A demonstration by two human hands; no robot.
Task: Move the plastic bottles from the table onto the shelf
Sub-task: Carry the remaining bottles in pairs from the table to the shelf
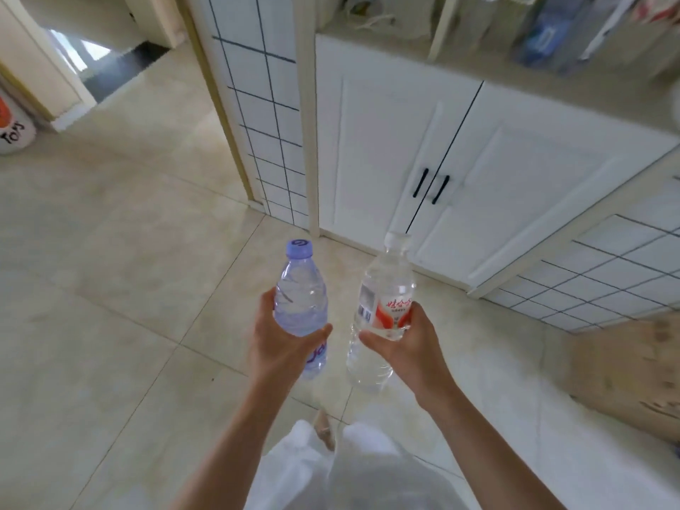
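Observation:
My left hand (281, 342) grips a bluish plastic bottle (301, 288) with a lilac cap, held upright over the floor. My right hand (404, 344) grips a clear plastic bottle (384, 288) with a red and white label and a clear cap. Both bottles hang in front of me at about waist height, a short gap between them. The shelf (478, 57) runs along the top of a white cabinet ahead and to the right, with blurred bags and packages on it. No table is in view.
White cabinet doors (423, 141) with black handles stand just ahead. A tiled pillar (265, 123) rises at their left. A cardboard box (625, 373) lies on the floor at right. Beige tiled floor (110, 270) spreads to the left, with a doorway at far left.

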